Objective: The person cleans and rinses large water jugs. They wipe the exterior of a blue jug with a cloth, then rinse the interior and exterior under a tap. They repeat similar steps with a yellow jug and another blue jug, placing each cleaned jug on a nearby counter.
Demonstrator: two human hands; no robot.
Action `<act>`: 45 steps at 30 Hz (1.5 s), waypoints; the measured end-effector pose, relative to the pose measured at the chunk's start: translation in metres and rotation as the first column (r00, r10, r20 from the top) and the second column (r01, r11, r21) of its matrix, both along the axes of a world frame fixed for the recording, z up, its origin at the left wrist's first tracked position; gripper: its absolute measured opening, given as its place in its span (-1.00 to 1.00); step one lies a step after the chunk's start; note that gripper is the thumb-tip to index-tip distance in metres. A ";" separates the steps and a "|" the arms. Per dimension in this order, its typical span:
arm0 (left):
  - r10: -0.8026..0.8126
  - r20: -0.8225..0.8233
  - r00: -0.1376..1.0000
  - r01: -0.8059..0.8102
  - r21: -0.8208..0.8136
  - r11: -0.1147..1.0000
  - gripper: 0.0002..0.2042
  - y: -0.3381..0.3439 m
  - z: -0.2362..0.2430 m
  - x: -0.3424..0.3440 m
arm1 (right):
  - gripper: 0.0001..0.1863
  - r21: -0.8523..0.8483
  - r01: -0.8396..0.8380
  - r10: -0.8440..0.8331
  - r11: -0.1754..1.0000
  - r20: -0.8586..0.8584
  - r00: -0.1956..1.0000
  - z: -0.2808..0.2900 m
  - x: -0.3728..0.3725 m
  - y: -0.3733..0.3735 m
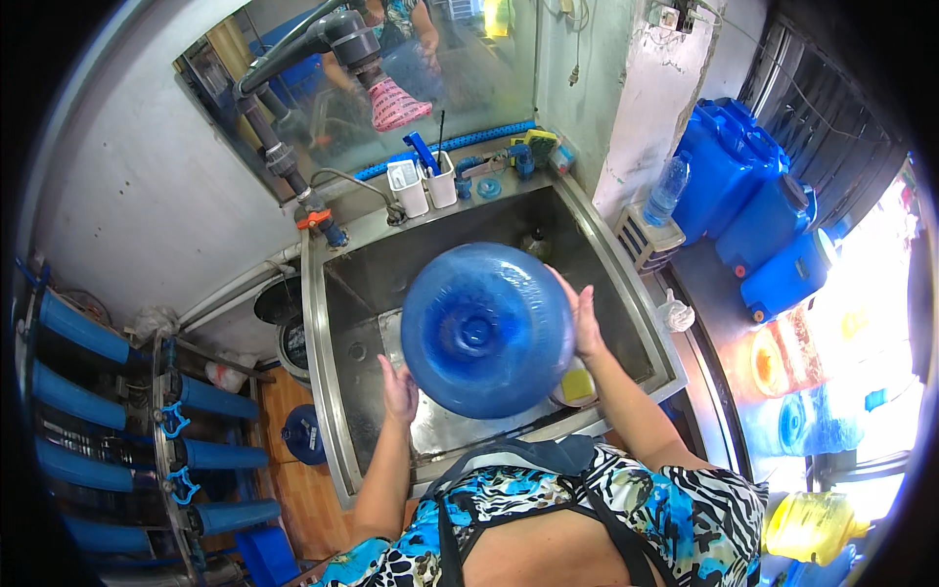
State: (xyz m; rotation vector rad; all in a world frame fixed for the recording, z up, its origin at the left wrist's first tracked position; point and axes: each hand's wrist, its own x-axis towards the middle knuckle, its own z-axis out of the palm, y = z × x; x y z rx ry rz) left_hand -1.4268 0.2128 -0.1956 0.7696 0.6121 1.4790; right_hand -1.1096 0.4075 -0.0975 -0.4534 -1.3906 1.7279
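Blue jug [479, 338] between left fingers [390, 373] and right fingers [585, 309].

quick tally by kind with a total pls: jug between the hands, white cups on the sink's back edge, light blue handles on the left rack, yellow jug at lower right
Blue jug: 1
White cups: 2
Light blue handles: 2
Yellow jug: 1
Total: 6

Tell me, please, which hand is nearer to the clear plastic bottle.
Right. The right hand, touching the blue water jug, is left of the clear plastic bottle; the left hand, across the jug, is farther left.
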 end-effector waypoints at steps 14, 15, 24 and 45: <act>0.018 -0.741 0.671 -0.130 -0.093 0.987 -0.15 0.026 0.059 0.112 | 0.07 -0.489 0.279 -0.329 0.827 -0.018 0.944 -0.014 0.073 0.096; 0.016 -0.739 0.673 -0.144 -0.110 0.983 -0.13 0.038 0.063 0.110 | 0.07 -0.492 0.277 -0.347 0.825 -0.055 0.936 -0.015 0.071 0.096; 0.172 -0.362 0.916 -0.264 -0.221 0.939 -0.05 0.129 0.081 0.024 | -0.13 -0.175 0.365 -0.366 0.914 0.032 0.930 -0.006 0.005 0.019; -0.221 -0.425 0.878 0.062 -0.356 0.932 -0.25 -0.044 0.029 0.105 | -0.06 -0.481 -0.055 -0.034 0.875 -0.174 0.984 -0.037 0.066 0.075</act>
